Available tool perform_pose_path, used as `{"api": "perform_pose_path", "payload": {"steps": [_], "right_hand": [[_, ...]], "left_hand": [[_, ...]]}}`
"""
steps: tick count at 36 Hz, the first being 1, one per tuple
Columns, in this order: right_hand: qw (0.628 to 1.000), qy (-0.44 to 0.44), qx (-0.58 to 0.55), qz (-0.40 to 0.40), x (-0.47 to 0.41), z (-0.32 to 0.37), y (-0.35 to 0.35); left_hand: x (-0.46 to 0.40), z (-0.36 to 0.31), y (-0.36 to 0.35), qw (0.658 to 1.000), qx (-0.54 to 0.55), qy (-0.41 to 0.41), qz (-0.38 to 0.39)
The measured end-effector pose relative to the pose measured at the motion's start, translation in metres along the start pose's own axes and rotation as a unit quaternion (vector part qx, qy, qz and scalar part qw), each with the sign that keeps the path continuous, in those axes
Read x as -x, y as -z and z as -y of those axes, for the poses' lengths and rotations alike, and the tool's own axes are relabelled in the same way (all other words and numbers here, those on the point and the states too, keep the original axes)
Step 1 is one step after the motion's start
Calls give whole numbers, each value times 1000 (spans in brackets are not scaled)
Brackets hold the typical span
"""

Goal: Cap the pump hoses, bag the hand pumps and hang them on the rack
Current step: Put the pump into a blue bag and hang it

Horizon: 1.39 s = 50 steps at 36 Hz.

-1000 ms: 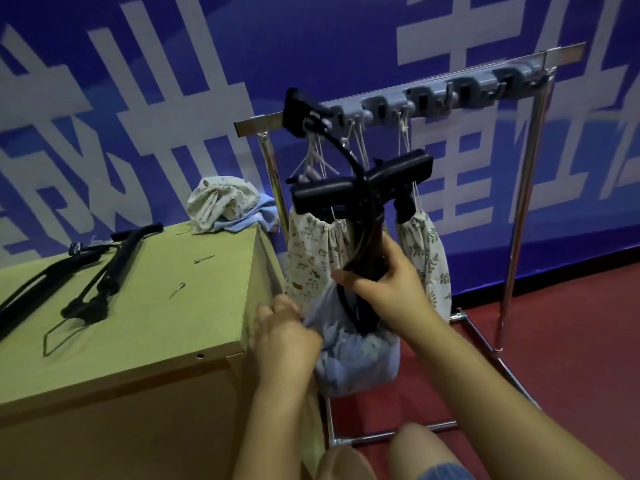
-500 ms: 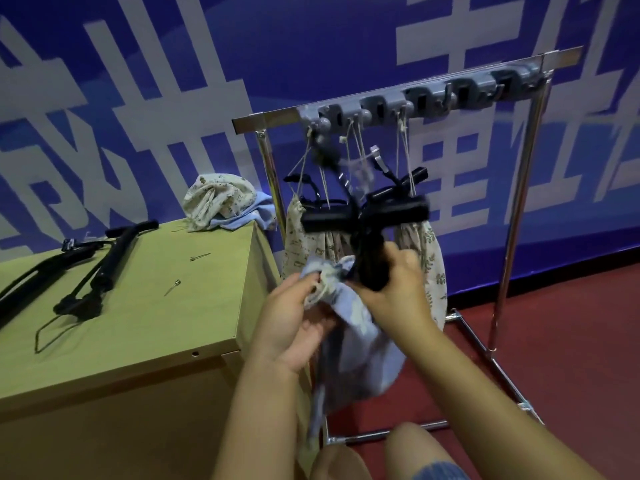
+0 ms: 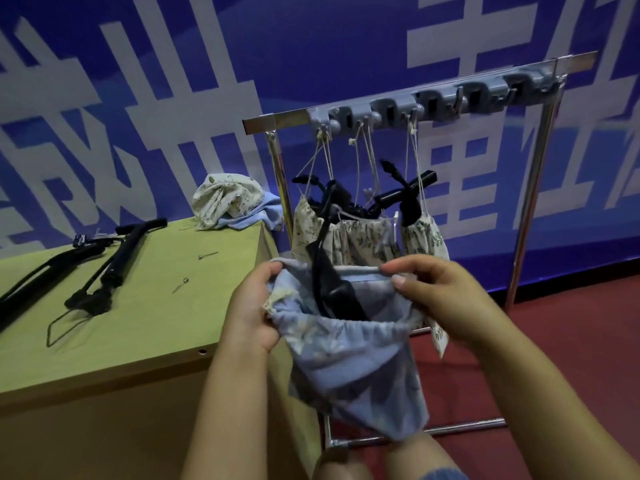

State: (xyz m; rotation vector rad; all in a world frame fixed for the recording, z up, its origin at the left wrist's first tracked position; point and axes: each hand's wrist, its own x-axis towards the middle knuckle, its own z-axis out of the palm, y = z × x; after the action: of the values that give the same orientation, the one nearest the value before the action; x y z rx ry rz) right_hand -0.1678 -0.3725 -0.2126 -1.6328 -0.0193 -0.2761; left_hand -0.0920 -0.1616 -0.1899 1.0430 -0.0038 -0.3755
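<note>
A pale blue drawstring bag (image 3: 349, 368) hangs between my hands in front of the rack. My left hand (image 3: 251, 308) grips the left side of its mouth. My right hand (image 3: 438, 294) pinches the far rim on the right. A black hand pump (image 3: 332, 285) sits inside, its top sticking out of the bag's mouth. On the metal rack (image 3: 526, 188), two floral bags (image 3: 346, 237) with pumps hang by strings from grey hooks (image 3: 398, 110). Two more black pumps (image 3: 117, 261) lie on the wooden table (image 3: 121, 341).
Spare folded bags (image 3: 232, 202) sit at the table's back corner. Two small metal needles (image 3: 181, 284) lie on the tabletop. Several hooks on the rack's right half carry nothing. Behind stands a blue printed wall; the floor is red.
The pump has sunk into the blue bag. My right hand let go of the pump shaft and moved to the bag's rim; both hands now spread the mouth.
</note>
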Motion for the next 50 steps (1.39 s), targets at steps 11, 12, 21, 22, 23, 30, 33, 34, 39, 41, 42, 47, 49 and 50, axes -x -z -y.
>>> {"api": "perform_pose_path", "payload": {"steps": [11,12,21,22,23,30,33,34,39,41,42,47,49,50], "right_hand": [[903,4,427,-52,-8,21,20],[903,-9,427,-42,-8,22,20],[985,-128,116,-24,-17,18,6],[989,-144,42,-15,-17,16,6],[988,-155,-26,0,-17,13,7],[980,-137,-139,33,-12,16,5],[993,-101,-61,0,-9,16,0],[995,-92,-41,-11,-7,15,-3],[996,-60,14,-63,-5,7,-3],[995,-60,34,-79,-5,2,3],[994,-62,35,-84,-5,0,7],[991,-76,-19,-112,-6,-8,10],[990,-57,-18,-130,-7,-9,7],[990,-42,-14,-136,-6,-9,6]], "left_hand": [[-1,-1,17,997,-61,30,-46],[0,-2,16,997,-63,31,-40],[12,3,12,992,-109,-48,-47],[14,2,12,993,-104,-49,-36],[16,2,13,994,-98,-45,-21],[28,1,17,998,-18,-5,60],[30,6,12,999,30,-39,3],[29,9,10,997,34,-57,-27],[29,20,6,990,27,-104,-92],[29,22,11,990,27,-100,-93],[30,23,13,991,33,-94,-84],[43,32,17,994,-44,-103,-2],[46,39,17,986,-122,-110,4],[44,44,17,979,-163,-122,-5]]}}
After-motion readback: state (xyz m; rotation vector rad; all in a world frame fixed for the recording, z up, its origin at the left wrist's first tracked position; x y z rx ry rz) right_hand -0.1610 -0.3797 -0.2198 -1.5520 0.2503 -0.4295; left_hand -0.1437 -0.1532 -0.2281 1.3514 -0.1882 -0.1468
